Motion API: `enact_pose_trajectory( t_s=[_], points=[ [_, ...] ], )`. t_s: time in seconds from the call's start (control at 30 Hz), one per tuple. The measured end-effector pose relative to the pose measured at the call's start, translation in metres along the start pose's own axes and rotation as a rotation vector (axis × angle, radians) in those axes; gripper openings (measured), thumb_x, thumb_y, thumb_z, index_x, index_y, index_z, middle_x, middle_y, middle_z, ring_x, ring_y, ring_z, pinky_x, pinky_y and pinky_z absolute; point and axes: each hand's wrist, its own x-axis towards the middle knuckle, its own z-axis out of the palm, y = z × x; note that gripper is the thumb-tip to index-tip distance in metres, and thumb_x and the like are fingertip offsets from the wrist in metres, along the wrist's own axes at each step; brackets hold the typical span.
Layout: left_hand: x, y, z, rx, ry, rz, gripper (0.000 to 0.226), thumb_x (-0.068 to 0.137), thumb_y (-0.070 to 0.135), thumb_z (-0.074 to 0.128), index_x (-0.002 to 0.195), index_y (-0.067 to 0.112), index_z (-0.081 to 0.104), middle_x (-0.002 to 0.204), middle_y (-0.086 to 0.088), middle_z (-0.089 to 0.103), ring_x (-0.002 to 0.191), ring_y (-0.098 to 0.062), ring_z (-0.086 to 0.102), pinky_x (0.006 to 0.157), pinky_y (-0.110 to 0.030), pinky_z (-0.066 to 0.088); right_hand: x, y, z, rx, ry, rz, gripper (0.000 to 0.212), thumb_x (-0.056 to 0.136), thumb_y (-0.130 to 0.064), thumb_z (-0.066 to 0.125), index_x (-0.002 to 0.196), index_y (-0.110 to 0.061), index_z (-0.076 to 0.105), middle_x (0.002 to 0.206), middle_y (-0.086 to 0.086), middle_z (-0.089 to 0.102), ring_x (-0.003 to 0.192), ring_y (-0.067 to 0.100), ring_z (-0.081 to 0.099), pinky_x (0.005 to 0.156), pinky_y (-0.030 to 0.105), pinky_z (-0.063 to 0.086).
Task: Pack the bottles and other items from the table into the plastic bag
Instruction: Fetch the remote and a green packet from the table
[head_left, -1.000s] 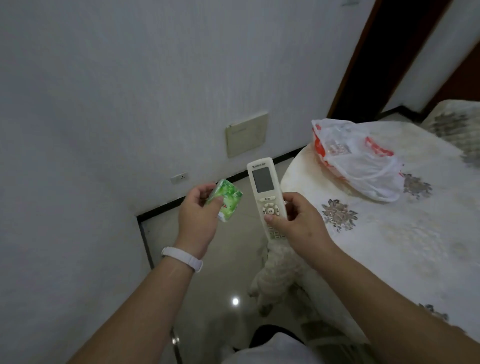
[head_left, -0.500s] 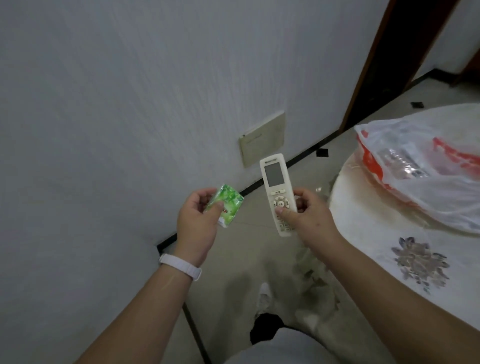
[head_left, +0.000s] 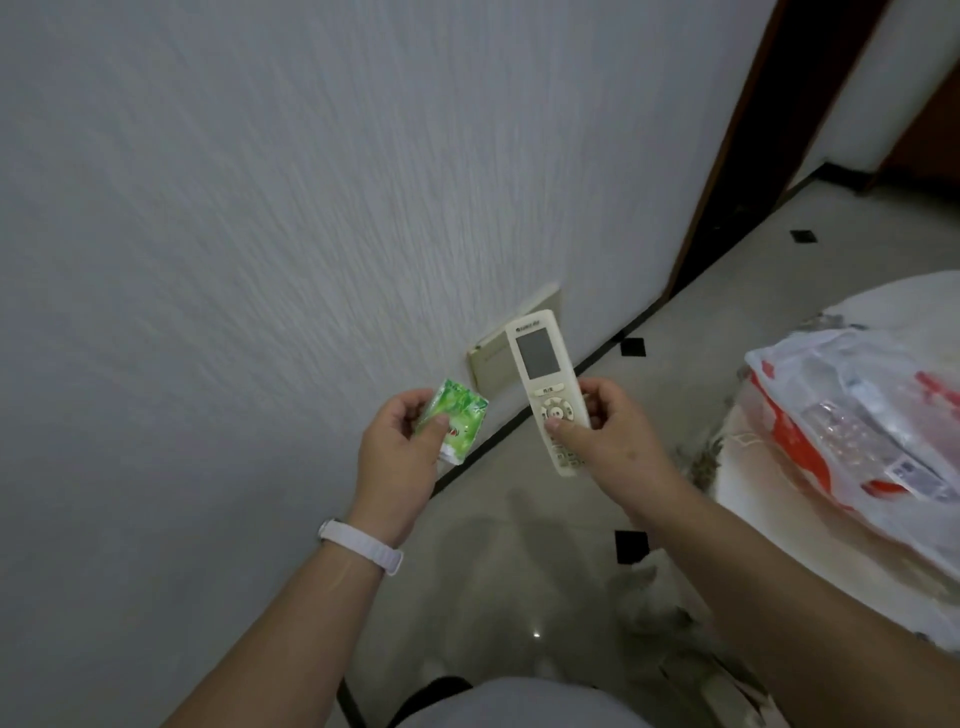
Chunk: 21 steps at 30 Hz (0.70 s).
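- Pinches green packet (head_left: 460, 423) between thumb and fingers of left hand (head_left: 400, 452); looks light, soft, best held by edges
- Grips remote control (head_left: 543, 364) low down in right hand (head_left: 613, 447), thumb on keys; seems rigid, smooth
- Holds both left of plastic bag (head_left: 831, 415), well apart

I count two hands: one left hand (head_left: 397, 452) at 9 o'clock and one right hand (head_left: 618, 441) near centre, each holding one thing. There is one small green printed plastic packet (head_left: 460, 421) and one long white plastic remote control (head_left: 545, 379). One white wristband (head_left: 363, 545) at 7 o'clock. At 3 o'clock, one white-and-red thin plastic bag (head_left: 810, 457) on one white-clothed worktop (head_left: 769, 519); the bottles inside I cannot count. One beige wall plate (head_left: 491, 364) at 12 o'clock, and three small black square floor tiles (head_left: 632, 346).
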Motion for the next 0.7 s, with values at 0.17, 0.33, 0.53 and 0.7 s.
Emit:
enact_pose_trajectory(
  t_s=[0.17, 0.33, 0.53, 0.7],
  points=[
    [0.08, -0.017, 0.024, -0.04, -0.126, -0.035, 0.027, 0.09, 0.003, 0.065, 0.1, 0.028, 0.064, 0.106, -0.004, 0.07, 0.093, -0.017, 0.067, 0.086, -0.039, 0.056, 0.045, 0.003, 0.003, -0.041, 0.148, 0.073, 0.029, 0.085, -0.017, 0.075, 0.104, -0.031, 0.059, 0.095, -0.002, 0.07, 0.084, 0.012, 0.069, 0.07, 0.026, 0.057],
    [0.165, -0.022, 0.05, -0.097, -0.316, -0.022, 0.024, 0.092, 0.004, 0.063, 0.103, 0.025, 0.062, 0.103, -0.002, 0.069, 0.093, -0.019, 0.068, 0.083, -0.039, 0.056, 0.096, -0.009, 0.005, -0.072, 0.324, 0.133, 0.026, 0.085, -0.019, 0.076, 0.101, -0.032, 0.059, 0.097, 0.0, 0.07, 0.086, 0.015, 0.07, 0.068, 0.027, 0.056],
    [0.247, 0.0, 0.108, -0.139, -0.552, -0.037, 0.023, 0.093, 0.004, 0.062, 0.097, 0.027, 0.059, 0.099, -0.002, 0.067, 0.085, -0.014, 0.066, 0.066, -0.023, 0.054, 0.137, -0.039, -0.002, -0.128, 0.585, 0.14, 0.028, 0.085, -0.026, 0.075, 0.104, -0.037, 0.057, 0.098, -0.005, 0.069, 0.087, 0.012, 0.069, 0.075, 0.034, 0.058],
    [0.262, 0.009, 0.173, -0.133, -0.786, -0.057, 0.022, 0.093, 0.002, 0.061, 0.098, 0.023, 0.06, 0.098, -0.005, 0.068, 0.087, -0.019, 0.066, 0.072, -0.033, 0.054, 0.134, -0.039, -0.025, -0.058, 0.8, 0.195, 0.034, 0.086, -0.022, 0.075, 0.114, -0.027, 0.057, 0.101, -0.006, 0.069, 0.088, 0.007, 0.069, 0.07, 0.024, 0.058]
  ],
)
